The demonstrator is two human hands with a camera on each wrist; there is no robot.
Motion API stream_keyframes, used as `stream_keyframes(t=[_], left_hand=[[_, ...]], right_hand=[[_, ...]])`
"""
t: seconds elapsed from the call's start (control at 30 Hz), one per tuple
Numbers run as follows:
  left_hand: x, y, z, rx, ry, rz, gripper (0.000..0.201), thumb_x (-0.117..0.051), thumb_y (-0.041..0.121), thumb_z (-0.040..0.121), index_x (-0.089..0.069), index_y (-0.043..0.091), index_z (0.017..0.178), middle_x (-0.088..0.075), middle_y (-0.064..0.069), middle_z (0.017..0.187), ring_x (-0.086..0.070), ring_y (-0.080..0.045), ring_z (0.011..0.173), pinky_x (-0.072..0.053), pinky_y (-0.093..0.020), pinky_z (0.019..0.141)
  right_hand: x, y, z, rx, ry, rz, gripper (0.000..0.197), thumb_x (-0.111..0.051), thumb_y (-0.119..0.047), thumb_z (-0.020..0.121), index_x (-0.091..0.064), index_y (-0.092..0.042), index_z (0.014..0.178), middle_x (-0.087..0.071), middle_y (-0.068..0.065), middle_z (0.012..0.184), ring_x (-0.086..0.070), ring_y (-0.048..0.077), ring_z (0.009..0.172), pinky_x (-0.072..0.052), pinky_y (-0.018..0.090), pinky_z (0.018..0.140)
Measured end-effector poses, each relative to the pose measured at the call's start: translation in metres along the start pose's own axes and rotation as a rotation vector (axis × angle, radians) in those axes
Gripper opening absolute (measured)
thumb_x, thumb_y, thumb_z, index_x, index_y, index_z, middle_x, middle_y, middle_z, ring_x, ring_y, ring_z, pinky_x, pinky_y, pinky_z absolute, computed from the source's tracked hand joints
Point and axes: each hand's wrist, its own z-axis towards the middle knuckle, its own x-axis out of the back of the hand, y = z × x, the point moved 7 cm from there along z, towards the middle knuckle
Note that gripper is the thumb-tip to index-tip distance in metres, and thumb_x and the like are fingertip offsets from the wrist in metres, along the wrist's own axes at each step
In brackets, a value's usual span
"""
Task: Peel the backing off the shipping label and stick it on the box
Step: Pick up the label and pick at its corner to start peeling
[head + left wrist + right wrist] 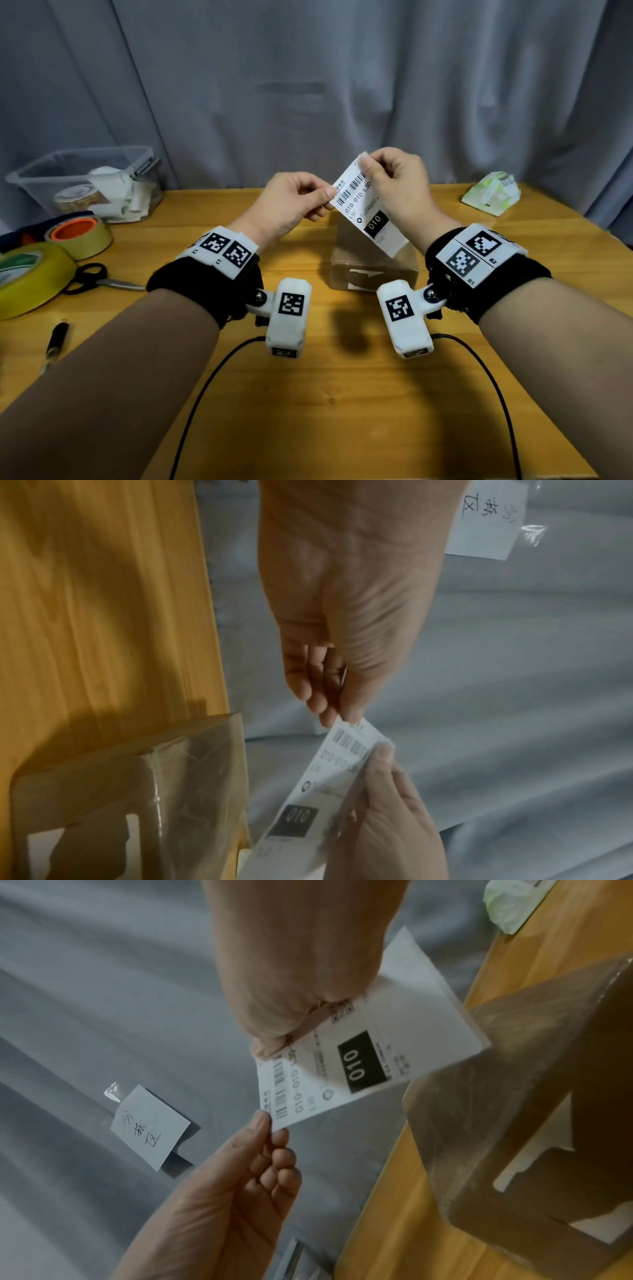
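A white shipping label (368, 210) with a barcode and a black "010" block is held in the air above the small brown cardboard box (373, 270), which sits on the wooden table. My left hand (294, 202) pinches the label's upper left corner between thumb and fingers. My right hand (394, 181) pinches its top edge. The wrist views show the same label (325, 783) (363, 1064) between both hands, with the box (130, 799) (534, 1123) below. Whether the backing has come away at the corner is not clear.
A clear plastic bin (85, 181) of scraps stands at the back left. Rolls of tape (82, 234) (30, 274), scissors (102, 279) and a pen (56, 339) lie on the left. A green-and-white packet (491, 193) lies at the back right. Grey curtain hangs behind the table.
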Motion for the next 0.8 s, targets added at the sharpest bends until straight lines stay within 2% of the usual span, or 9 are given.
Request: stream_keyframes(t=[0.07,0.1,0.17,0.2,0.27,0.37,0.47,0.6,0.8], left_hand=[[-0.002,0.000,-0.001,0.016,0.005,-0.031,0.011,-0.062,0.008,0.087,-0.063,0.011,0.077,-0.063,-0.005,0.069,-0.057,-0.001,0.049,-0.050,-0.012,0.052],[-0.002,0.000,-0.002,0.021,0.025,-0.063,0.010,-0.062,0.007,0.087,-0.062,0.010,0.077,-0.062,-0.006,0.069,-0.057,-0.001,0.048,-0.050,-0.012,0.051],[-0.001,-0.002,-0.002,0.028,0.084,-0.151,0.009,-0.062,0.006,0.086,-0.060,0.007,0.078,-0.062,-0.007,0.068,-0.059,-0.002,0.048,-0.051,-0.012,0.051],[-0.001,-0.003,-0.002,0.029,0.110,-0.199,0.009,-0.062,0.005,0.086,-0.060,0.007,0.078,-0.063,-0.007,0.067,-0.060,-0.003,0.049,-0.052,-0.012,0.052],[-0.002,-0.004,0.000,0.028,0.147,-0.283,0.009,-0.062,0.005,0.087,-0.061,0.006,0.078,-0.065,-0.006,0.065,-0.063,-0.004,0.052,-0.054,-0.013,0.054],[-0.009,-0.001,0.002,0.019,0.150,-0.386,0.010,-0.058,0.003,0.089,-0.062,0.005,0.081,-0.066,-0.006,0.065,-0.065,-0.005,0.055,-0.057,-0.015,0.060],[-0.013,0.001,0.005,0.025,0.128,-0.444,0.010,-0.055,0.005,0.091,-0.063,0.003,0.086,-0.068,-0.002,0.063,-0.066,-0.005,0.058,-0.058,-0.017,0.066],[-0.018,0.001,0.007,0.044,0.095,-0.467,0.010,-0.054,0.008,0.092,-0.064,0.005,0.090,-0.068,-0.004,0.073,-0.067,-0.006,0.063,-0.058,-0.017,0.069],[-0.020,0.002,0.004,0.055,0.099,-0.545,0.014,-0.054,0.006,0.091,-0.066,0.009,0.084,-0.068,-0.004,0.074,-0.066,-0.007,0.065,-0.057,-0.017,0.069]], right_hand=[[0.001,-0.002,-0.002,0.016,0.038,-0.081,0.012,-0.058,-0.032,0.084,-0.061,-0.029,0.074,-0.063,-0.012,0.072,-0.064,0.018,0.078,-0.051,0.046,0.083],[0.002,-0.003,-0.002,0.033,0.064,-0.130,0.004,-0.058,-0.033,0.081,-0.061,-0.032,0.078,-0.064,-0.012,0.081,-0.064,0.019,0.087,-0.048,0.049,0.090],[0.005,-0.006,-0.004,0.069,0.098,-0.275,0.018,-0.061,-0.029,0.079,-0.061,-0.029,0.097,-0.062,-0.004,0.106,-0.055,0.020,0.107,-0.040,0.043,0.100],[0.005,-0.010,-0.006,0.096,0.104,-0.334,0.024,-0.062,-0.027,0.079,-0.061,-0.024,0.103,-0.058,0.000,0.113,-0.051,0.020,0.111,-0.037,0.040,0.101],[0.000,-0.016,-0.008,0.146,0.073,-0.272,0.021,-0.064,-0.023,0.080,-0.065,-0.018,0.100,-0.059,0.006,0.110,-0.053,0.021,0.105,-0.042,0.035,0.095],[-0.013,-0.016,-0.012,0.100,-0.050,-0.027,0.012,-0.065,-0.015,0.083,-0.071,-0.009,0.090,-0.068,0.005,0.090,-0.063,0.015,0.084,-0.051,0.027,0.080],[-0.014,-0.014,-0.015,0.069,-0.061,0.096,0.014,-0.063,-0.010,0.085,-0.072,-0.003,0.093,-0.069,0.003,0.086,-0.065,0.009,0.080,-0.053,0.025,0.081],[-0.011,-0.013,-0.014,0.076,-0.058,0.176,0.015,-0.060,-0.002,0.086,-0.071,0.000,0.096,-0.069,0.006,0.088,-0.063,-0.009,0.069,-0.051,0.012,0.077],[-0.010,-0.013,-0.012,0.082,-0.096,0.212,0.016,-0.058,-0.002,0.087,-0.070,0.000,0.098,-0.070,0.006,0.089,-0.064,-0.003,0.073,-0.053,0.017,0.080]])
